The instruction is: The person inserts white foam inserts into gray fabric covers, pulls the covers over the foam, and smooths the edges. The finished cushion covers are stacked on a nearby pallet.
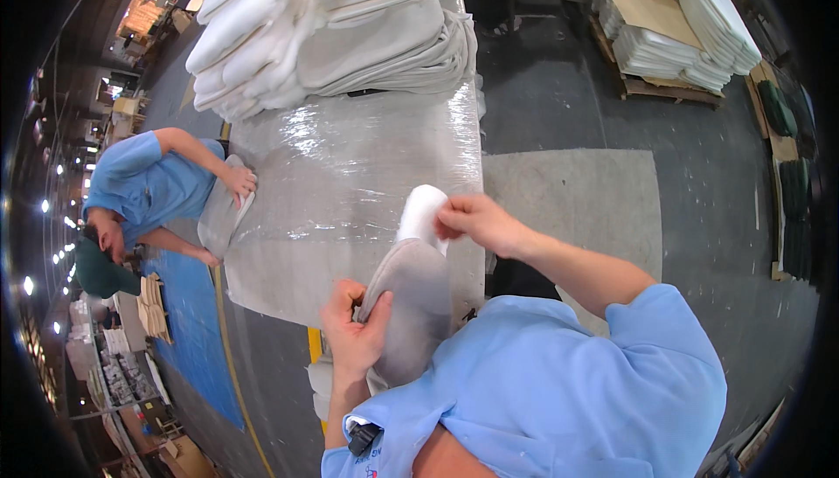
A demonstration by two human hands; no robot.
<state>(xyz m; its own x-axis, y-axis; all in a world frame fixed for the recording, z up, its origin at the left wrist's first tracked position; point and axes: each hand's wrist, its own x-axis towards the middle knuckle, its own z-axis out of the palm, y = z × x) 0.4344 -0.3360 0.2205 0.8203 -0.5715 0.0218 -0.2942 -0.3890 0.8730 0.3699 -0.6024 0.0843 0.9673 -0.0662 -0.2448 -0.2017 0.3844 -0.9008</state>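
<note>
I hold a white and grey slipper (413, 290) upright over the near edge of a table wrapped in clear plastic film (350, 172). My left hand (351, 329) grips its lower edge with the fingers curled around the grey sole. My right hand (476, 220) pinches the white toe end at the top. My light blue sleeves come in from the lower right.
A tall pile of white slippers (332, 28) fills the far end of the table. At the left a person in a blue shirt (144, 185) presses a hand on a grey slipper (220, 211). More stacked white goods (690, 32) rest on pallets at the upper right, on the grey floor.
</note>
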